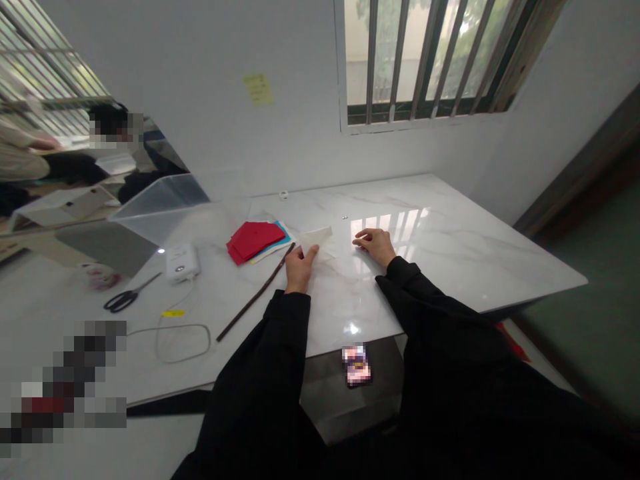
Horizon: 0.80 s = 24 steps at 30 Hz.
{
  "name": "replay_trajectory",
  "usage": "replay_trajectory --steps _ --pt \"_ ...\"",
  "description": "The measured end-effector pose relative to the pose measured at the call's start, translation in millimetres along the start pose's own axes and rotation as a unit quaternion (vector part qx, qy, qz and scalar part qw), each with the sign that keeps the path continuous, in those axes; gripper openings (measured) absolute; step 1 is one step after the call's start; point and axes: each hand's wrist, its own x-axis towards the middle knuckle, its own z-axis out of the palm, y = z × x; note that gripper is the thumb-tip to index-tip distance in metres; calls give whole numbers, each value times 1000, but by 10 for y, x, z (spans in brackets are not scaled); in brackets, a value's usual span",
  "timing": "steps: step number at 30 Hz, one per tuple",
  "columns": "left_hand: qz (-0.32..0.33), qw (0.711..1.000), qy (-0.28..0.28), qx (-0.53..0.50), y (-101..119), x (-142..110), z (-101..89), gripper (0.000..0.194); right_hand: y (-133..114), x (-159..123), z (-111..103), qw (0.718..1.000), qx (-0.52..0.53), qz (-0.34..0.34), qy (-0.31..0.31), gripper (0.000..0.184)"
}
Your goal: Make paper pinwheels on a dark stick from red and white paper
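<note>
My left hand [299, 269] pinches a thin cream sheet [319, 241] between thumb and fingers, over the table. Whether the sheet is cloth or paper I cannot tell. To its right, my right hand [377, 245] hovers over the tabletop, apart from the sheet, with its fingers drawn together; anything between the fingertips is too small to make out. Left of my left hand lies a stack of red sheets [255, 240], with blue [281, 235] and pale ones showing beneath. A long dark strip [255, 299] runs diagonally beside my left sleeve. Tiny pieces [345, 217] lie beyond my hands.
Black-handled scissors [123, 300], a white box-shaped device [181, 263] and a looped cable [183, 360] occupy the left of the marbled table [450, 260]. Behind them stands a clear plastic panel [160, 207]. A pixelated phone-like object [357, 365] sits below the table edge. Another person [113, 127] is at far left.
</note>
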Motion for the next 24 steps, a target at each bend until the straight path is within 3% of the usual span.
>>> replay_trajectory --steps 6,11,14,24 --pt "7 1000 -5 5 -12 6 -15 52 -18 9 -7 995 -90 -46 -23 20" --pt "11 1000 6 22 -13 11 -14 49 -54 5 -4 985 -159 -66 -10 4" --pt "7 1000 5 13 -21 16 -8 50 -76 0 8 979 -187 -74 -19 7" --pt "12 1000 4 26 53 -24 -5 47 -26 -29 56 994 -101 -35 -7 15"
